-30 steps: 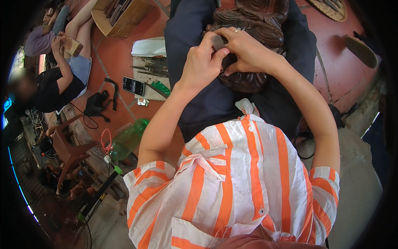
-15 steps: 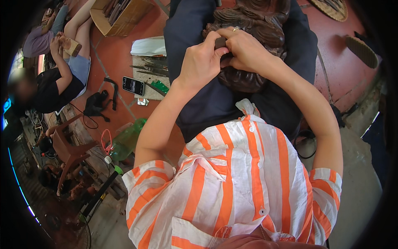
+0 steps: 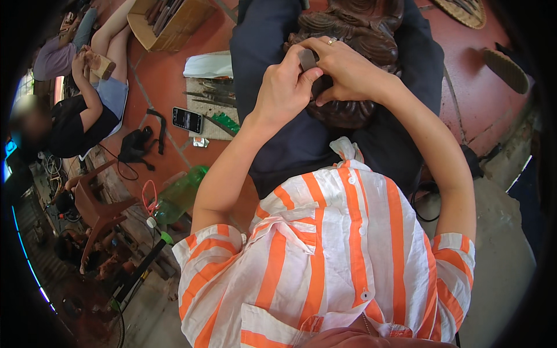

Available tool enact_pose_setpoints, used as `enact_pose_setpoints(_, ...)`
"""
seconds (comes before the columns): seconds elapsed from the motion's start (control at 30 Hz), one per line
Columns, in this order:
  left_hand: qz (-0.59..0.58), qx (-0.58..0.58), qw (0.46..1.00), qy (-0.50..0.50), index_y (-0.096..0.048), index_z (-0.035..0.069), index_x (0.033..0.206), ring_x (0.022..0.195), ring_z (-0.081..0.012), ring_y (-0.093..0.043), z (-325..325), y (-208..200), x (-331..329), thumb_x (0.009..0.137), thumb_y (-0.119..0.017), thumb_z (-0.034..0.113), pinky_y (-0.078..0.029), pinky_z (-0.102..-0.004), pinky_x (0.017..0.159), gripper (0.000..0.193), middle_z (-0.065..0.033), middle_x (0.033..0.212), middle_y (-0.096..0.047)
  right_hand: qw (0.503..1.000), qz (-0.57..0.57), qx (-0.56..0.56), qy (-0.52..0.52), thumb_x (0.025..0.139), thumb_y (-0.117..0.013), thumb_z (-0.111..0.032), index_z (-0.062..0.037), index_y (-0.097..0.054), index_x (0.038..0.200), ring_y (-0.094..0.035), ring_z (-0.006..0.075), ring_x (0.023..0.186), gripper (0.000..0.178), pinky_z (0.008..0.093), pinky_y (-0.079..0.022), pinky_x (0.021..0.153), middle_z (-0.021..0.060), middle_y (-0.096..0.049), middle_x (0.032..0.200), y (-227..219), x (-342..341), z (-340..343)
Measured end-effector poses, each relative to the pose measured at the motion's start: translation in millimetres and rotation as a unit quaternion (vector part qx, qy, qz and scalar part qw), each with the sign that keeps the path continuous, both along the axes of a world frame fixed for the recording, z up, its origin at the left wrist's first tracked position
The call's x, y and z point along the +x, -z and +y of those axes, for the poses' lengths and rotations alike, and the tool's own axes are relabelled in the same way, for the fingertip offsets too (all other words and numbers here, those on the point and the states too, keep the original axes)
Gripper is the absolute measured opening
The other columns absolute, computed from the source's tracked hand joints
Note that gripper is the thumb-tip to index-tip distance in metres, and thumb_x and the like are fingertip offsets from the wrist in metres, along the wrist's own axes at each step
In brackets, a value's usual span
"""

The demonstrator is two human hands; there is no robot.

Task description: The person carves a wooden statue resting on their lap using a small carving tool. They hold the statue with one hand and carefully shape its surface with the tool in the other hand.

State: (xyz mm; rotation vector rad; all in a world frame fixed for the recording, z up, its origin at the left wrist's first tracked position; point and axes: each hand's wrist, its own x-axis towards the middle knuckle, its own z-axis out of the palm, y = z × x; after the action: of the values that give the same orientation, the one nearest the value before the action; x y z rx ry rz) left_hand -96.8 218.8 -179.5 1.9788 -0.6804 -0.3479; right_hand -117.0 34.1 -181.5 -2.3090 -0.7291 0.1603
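Note:
A dark brown carved wooden piece (image 3: pixel 348 35) with rippled, glossy folds lies between my thighs. My left hand (image 3: pixel 284 87) is closed around a small flat-faced grey-brown block (image 3: pixel 307 60), thumb pressed against its near side. From the other side my right hand (image 3: pixel 348 66) curls over the same block, its fingers meeting those of the left and its thumb lower down, close to the carving. The hands hide much of the block and the part of the carving beneath them. A ring sits on a right finger.
Left of my leg, a mat (image 3: pixel 212 107) holds several slim metal tools and a white folded sheet (image 3: pixel 208 65). Nearby are a phone (image 3: pixel 187 120), a green bottle (image 3: pixel 180 194), a cardboard box (image 3: pixel 165 26) and a brown plastic chair (image 3: pixel 98 203). Another person (image 3: pixel 75 124) works at far left.
The block shows more and stands more tilted between my hands. My right thumb has dropped slightly away from my left thumb. The carving stays in place.

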Motion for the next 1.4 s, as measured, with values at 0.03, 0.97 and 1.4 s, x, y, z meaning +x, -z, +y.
enact_pose_setpoints(0.03,-0.005,0.001,1.000,-0.001,-0.050,-0.002,0.104,0.060,-0.0130,-0.066,0.2,1.1,-0.1,0.094,-0.063,0.011,-0.052,-0.0257,0.053,0.021,-0.0084,0.073,-0.067,1.000,-0.004,0.006,0.001,0.058,-0.087,-0.019,0.0000,-0.072,0.085,-0.045,0.0357,0.124,0.036,0.0435,-0.039,0.105,0.0143,-0.047,0.134,1.2,0.0,0.4)
enact_pose_setpoints(0.97,-0.094,-0.045,0.995,0.000,-0.053,0.001,0.102,0.060,-0.0343,-0.065,-1.5,9.4,3.8,0.087,-0.068,0.008,-0.047,-0.0363,0.051,0.022,-0.0162,0.067,-0.062,0.999,-0.017,0.017,0.049,0.059,-0.084,-0.013,-0.0038,-0.073,0.089,-0.057,0.0316,0.110,0.033,0.0424,-0.046,0.095,0.0106,-0.061,0.116,9.3,-1.5,4.1)
enact_pose_setpoints(1.4,-0.029,-0.054,0.998,-0.010,-0.054,0.001,0.101,0.058,-0.0326,-0.064,-0.2,10.5,6.8,0.088,-0.069,0.010,-0.046,-0.0366,0.050,0.022,-0.0157,0.065,-0.061,0.998,-0.033,0.006,0.048,0.060,-0.085,-0.016,-0.0057,-0.072,0.087,-0.057,0.0318,0.110,0.032,0.0427,-0.045,0.095,0.0083,-0.059,0.119,-0.2,-1.2,4.6)
